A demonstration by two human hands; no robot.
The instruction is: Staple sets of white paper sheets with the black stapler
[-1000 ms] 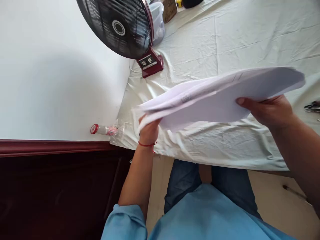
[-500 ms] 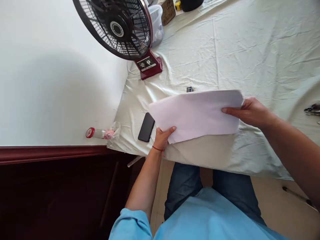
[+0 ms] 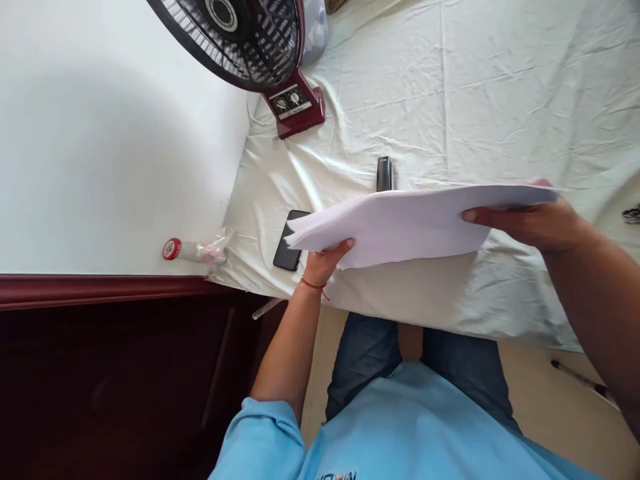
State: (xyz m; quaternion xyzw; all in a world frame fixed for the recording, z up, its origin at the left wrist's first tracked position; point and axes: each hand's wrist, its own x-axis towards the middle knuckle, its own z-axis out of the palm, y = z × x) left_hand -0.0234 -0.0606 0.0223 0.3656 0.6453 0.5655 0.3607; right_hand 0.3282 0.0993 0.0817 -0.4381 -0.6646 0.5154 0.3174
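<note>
Both hands hold a stack of white paper sheets (image 3: 405,230) above the cloth-covered table. My left hand (image 3: 325,261) grips the lower left edge, thumb on top and fingers underneath, out of sight. At the right end, my right hand (image 3: 540,220) pinches the stack with its thumb across the upper face. The sheets bend, and their left edges fan slightly apart. Just beyond the paper lies a black stapler-like object (image 3: 384,175), its near end covered by the sheets. A black smartphone (image 3: 287,250) lies left of my left hand, partly overlapped by the paper.
A maroon table fan (image 3: 300,110) stands at the back left, with a translucent container (image 3: 315,33) behind it. Near the wall lies a clear bottle with a red cap (image 3: 171,249). A pale cloth (image 3: 500,100) covers the table. Something small and dark (image 3: 631,215) sits at the far right.
My right hand has moved right and lifted its end of the paper, which now bends and fans at the left. More of the black object beyond shows. The view has tilted downward.
</note>
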